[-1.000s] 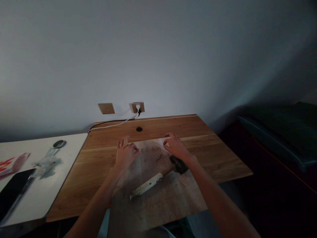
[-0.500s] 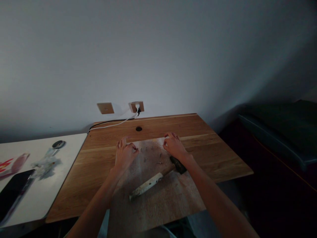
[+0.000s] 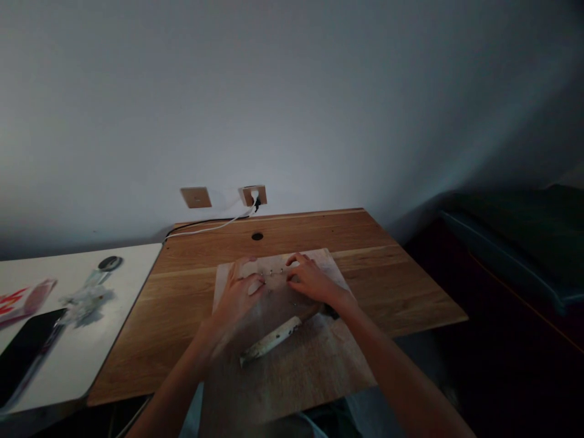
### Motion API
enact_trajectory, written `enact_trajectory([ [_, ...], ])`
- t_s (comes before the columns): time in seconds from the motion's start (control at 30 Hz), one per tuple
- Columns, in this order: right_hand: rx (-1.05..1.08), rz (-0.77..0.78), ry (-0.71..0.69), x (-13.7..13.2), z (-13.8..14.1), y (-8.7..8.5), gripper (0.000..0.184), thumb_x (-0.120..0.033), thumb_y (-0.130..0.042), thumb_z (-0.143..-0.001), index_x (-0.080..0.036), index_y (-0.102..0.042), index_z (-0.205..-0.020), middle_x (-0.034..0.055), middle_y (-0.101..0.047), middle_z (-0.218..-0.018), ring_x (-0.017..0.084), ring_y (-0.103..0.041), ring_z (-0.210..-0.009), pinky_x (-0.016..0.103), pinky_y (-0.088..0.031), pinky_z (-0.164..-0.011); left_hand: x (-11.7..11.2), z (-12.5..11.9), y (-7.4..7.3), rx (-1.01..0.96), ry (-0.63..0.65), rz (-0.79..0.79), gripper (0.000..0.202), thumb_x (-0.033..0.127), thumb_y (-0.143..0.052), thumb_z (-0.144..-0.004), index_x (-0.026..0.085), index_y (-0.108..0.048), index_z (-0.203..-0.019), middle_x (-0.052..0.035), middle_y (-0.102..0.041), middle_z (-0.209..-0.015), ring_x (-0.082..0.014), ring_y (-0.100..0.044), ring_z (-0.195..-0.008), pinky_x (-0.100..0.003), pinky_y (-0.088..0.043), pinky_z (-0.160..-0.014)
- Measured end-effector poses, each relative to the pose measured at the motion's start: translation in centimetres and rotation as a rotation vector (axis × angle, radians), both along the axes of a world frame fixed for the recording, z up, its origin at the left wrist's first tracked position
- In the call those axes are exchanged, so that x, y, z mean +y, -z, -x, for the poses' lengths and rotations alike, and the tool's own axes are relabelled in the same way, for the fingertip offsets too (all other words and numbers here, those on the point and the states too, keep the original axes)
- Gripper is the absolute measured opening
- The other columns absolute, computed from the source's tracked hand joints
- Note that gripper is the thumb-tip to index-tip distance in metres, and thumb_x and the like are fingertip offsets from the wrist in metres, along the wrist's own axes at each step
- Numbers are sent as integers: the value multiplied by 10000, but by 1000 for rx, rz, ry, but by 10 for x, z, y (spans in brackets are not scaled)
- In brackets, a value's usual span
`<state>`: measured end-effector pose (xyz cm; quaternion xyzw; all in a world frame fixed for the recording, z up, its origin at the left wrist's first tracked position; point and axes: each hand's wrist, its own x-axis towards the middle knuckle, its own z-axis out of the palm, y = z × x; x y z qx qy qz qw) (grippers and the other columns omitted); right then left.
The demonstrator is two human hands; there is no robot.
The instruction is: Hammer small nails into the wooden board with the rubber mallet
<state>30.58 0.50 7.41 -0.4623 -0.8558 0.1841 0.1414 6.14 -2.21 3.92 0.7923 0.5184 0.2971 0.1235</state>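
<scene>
A thin wooden board (image 3: 314, 371) lies on the table, with several small nails (image 3: 271, 273) standing in a row near its far edge. My left hand (image 3: 239, 293) rests over the board's left part, fingers apart, its fingertips beside the leftmost nail. On the other side, my right hand (image 3: 311, 281) hovers low over the board with loosely curved, parted fingers near the right end of the row. Nothing shows in either hand. A hammer (image 3: 272, 340) with a worn whitish handle lies on the board; its head is mostly hidden behind my right wrist.
Under the board is a brown wooden table (image 3: 378, 277) with a round cable hole (image 3: 257, 236). To the left, a white table (image 3: 130, 286) bears a phone (image 3: 30, 347), a crumpled plastic bag (image 3: 86, 302) and a tape roll (image 3: 110, 263). Cables run to a wall socket (image 3: 254, 194).
Both hands have left the board's far corners and moved inward toward the nail row. My right hand now covers the loose nails and more of the hammer head. The hammer stays put.
</scene>
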Motion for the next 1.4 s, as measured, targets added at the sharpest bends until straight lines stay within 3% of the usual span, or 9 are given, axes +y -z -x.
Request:
enact_trajectory([
  [0.27,-21,10,19,1,10,7,79,-173,-723,-873,-192,-799,-885,98,-604,-1256,248,-542,-1209,408,-387,-1055,-14,-14,12,60,174,-46,130,245,-670,-896,286,-793,-899,-29,-511,-1456,-297,-367,-1428,-479,-356,-1198],
  [0.57,-59,-104,-2,-8,14,-1,103,-127,-692,-856,-182,-774,-888,96,-588,-1267,255,-522,-1218,413,-381,-1038,-11,-19,8,73,195,-7,178,181,-667,-884,282,-812,-885,-72,-514,-1427,-313,-374,-1408,-506,-348,-1183],
  [0.8,-129,-154,-59,-15,19,-2,111,-103,-675,-861,-172,-760,-881,106,-588,-1283,269,-510,-1231,432,-396,-1029,-9,-24,11,119,218,-15,273,81,-622,-853,281,-803,-902,-63,-518,-1397,-301,-353,-1434,-580,-223,-1238],
  [1.03,-83,-131,-57,-20,19,8,126,-98,-672,-878,-183,-764,-871,103,-589,-1245,256,-505,-1213,421,-402,-1033,-8,-23,15,122,188,-35,250,56,-628,-827,248,-785,-862,-81,-518,-1391,-310,-385,-1412,-573,-256,-1236],
  [1.4,-65,-113,-63,-25,20,11,180,-114,-641,-920,-214,-788,-944,101,-594,-1249,260,-508,-1226,427,-410,-1028,-9,-23,12,145,153,-51,133,117,-661,-816,221,-744,-825,-93,-516,-1373,-310,-398,-1403,-543,-281,-1231],
])
